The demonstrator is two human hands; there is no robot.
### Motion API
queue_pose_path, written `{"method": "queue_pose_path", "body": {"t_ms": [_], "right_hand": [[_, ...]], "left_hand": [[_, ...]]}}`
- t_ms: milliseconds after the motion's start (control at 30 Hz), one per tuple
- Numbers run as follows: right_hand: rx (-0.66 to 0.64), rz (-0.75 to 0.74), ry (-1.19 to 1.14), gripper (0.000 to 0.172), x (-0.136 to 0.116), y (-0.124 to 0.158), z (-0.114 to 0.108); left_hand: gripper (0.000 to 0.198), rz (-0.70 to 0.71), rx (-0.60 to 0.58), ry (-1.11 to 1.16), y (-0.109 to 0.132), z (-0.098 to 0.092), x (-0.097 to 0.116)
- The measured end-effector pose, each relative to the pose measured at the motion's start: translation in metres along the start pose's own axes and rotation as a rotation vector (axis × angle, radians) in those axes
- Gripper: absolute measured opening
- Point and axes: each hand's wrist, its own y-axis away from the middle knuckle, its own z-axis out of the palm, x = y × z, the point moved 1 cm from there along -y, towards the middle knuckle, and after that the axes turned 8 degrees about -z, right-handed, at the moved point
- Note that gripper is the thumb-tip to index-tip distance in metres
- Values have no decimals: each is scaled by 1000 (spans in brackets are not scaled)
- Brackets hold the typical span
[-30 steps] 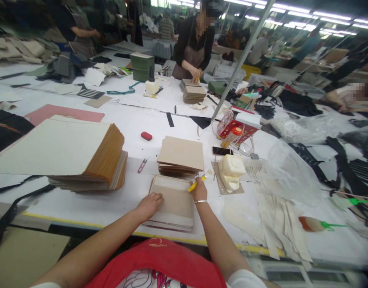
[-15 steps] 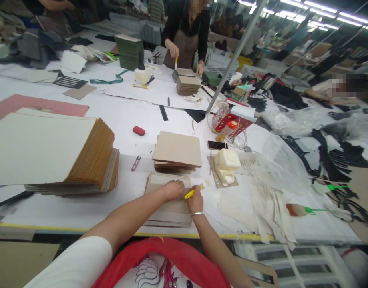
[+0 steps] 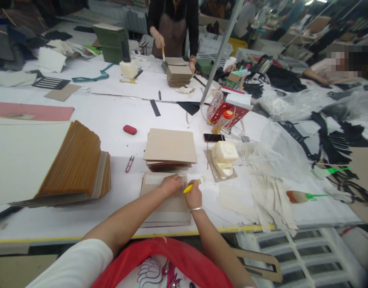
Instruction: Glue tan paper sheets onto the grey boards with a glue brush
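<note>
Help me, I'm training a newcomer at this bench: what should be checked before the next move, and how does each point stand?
1. Brush in grip: ok. The right hand holds the yellow brush.
2. Bristles loaded: cannot tell. They are too small and blurred.
3. Left hand at the work: ok. The left hand is at the far part of the near board stack.
4. Far board stack squared: not ok. Its front edges are staggered.
5. Pink snips away from the hands: ok. They lie left of the far board stack.
6. Phone apart from the brush: ok. It lies beyond the brush.
</note>
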Motion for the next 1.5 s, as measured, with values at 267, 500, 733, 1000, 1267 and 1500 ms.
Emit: {"method": "queue_pose_path", "body": {"t_ms": [267, 500, 733, 1000, 1267, 1500], "right_hand": [[36, 35, 15, 31, -14, -25, 6], [60, -48, -60, 22, -11, -15, 12], [239, -250, -155, 16, -31, -10, 0], [142, -83, 61, 18, -4, -17, 23], [109, -58, 118, 21, 3, -20, 32], [62, -67, 205, 26, 2, -23, 34]], "left_hand": [[23, 186, 154, 35, 33, -6, -24], [41, -9, 383, -214, 89, -5, -104], [48, -58, 364, -263, 93, 11, -116], [52, -99, 338, -297, 93, 12, -109], [57, -146, 226, -357, 90, 3, -87], [65, -210, 159, -402, 81, -4, -77]]}}
